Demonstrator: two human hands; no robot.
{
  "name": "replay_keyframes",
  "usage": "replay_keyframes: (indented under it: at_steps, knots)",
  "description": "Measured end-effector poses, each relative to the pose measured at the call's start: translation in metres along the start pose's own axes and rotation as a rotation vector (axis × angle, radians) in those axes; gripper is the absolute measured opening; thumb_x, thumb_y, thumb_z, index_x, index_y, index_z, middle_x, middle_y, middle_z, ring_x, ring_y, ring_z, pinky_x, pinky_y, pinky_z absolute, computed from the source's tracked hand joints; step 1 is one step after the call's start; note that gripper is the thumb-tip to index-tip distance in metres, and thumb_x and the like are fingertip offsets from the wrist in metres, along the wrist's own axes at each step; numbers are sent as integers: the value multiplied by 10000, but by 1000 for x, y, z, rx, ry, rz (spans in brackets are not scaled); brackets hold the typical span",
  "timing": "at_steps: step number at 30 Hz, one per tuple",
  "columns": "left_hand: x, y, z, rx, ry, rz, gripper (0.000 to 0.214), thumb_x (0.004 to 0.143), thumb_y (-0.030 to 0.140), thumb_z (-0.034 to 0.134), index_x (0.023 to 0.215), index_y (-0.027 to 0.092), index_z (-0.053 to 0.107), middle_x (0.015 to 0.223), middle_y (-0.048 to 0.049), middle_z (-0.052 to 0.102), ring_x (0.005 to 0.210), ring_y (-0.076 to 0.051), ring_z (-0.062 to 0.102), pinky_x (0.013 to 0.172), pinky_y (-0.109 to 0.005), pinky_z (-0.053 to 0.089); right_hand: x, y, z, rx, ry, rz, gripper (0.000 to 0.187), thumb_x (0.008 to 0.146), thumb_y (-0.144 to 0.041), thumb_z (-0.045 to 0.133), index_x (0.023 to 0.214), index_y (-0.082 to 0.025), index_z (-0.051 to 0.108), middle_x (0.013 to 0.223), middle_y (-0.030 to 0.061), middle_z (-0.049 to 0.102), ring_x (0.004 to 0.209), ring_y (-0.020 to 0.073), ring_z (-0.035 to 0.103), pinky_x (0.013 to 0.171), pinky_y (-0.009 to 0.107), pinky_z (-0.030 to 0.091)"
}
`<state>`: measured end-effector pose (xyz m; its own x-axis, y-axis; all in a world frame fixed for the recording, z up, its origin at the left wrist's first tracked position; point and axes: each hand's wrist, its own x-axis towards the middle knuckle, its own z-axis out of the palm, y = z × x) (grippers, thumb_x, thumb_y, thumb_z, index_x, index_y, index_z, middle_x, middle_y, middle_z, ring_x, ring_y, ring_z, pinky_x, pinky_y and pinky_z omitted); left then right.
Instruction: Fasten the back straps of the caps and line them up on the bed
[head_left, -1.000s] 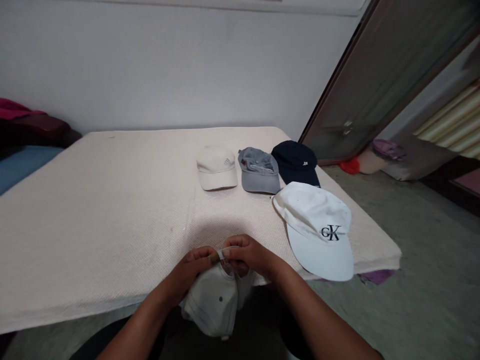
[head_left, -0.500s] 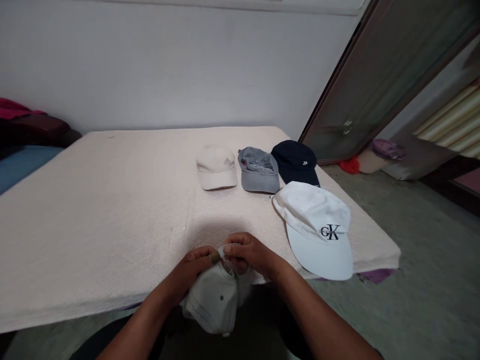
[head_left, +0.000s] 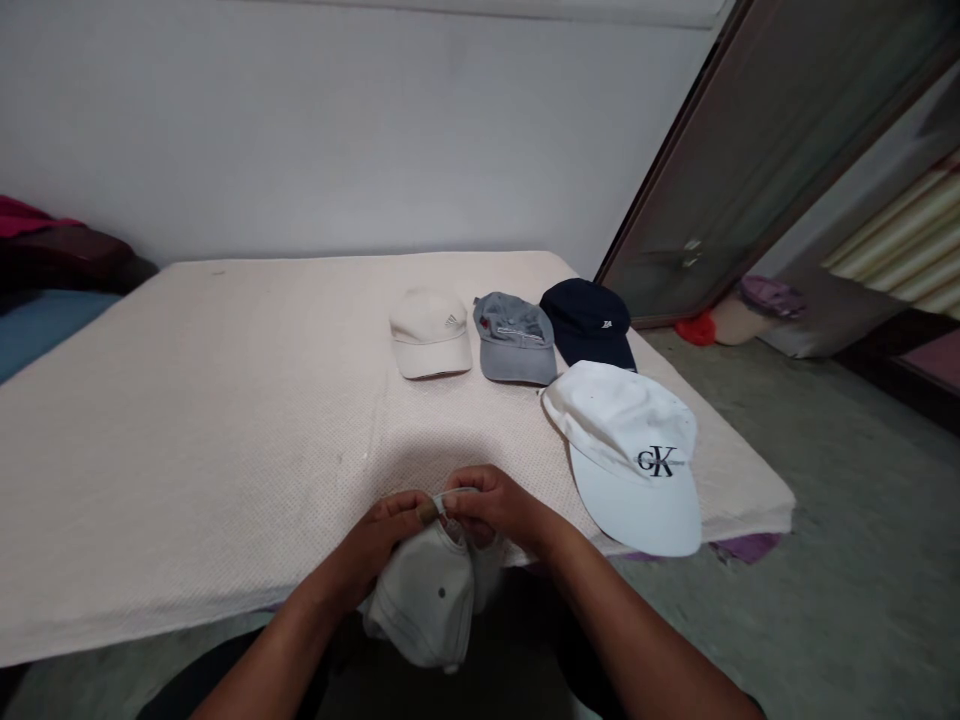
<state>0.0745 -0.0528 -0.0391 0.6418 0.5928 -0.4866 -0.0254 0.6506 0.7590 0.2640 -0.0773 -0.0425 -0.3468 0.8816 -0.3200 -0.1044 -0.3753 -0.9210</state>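
Both my hands hold a pale grey-white cap [head_left: 424, 605] at the near edge of the mattress [head_left: 210, 420]. My left hand [head_left: 386, 535] pinches the cap's back strap at a small metal buckle. My right hand [head_left: 491, 510] grips the strap from the other side, fingers closed on it. The cap's crown hangs down below my hands, over my lap. A white cap with a dark logo [head_left: 630, 455] lies to the right of my right hand.
A cream cap [head_left: 430, 332], a grey cap [head_left: 516, 338] and a navy cap [head_left: 587, 322] sit in a row further back. A leaning glass door [head_left: 757, 150] and grey floor [head_left: 847, 560] lie to the right. Dark bedding [head_left: 52, 270] is at far left.
My hands and the cap have stayed almost where they were; only small finger shifts at the strap. The view has drifted slightly.
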Motion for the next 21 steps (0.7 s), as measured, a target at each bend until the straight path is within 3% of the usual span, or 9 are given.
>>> replay_keyframes:
  at_steps: [9,21]
  knots:
    - [-2,3,5,60,44,-15,268,706,409,687,793,157,661,636,-21,617,577,-148,541,538,-248,369,-2,-2,0,12,0,-28,198,731,-314,641,663,-158,540,460,-75,456,385,48,366,381,179,271]
    - [1,-1,-2,13,-3,-22,197,751,356,671,757,166,621,626,21,573,503,-80,461,508,-215,321,-2,-2,1,0,0,-24,194,720,-312,652,671,-157,546,434,-77,451,370,51,367,370,181,281]
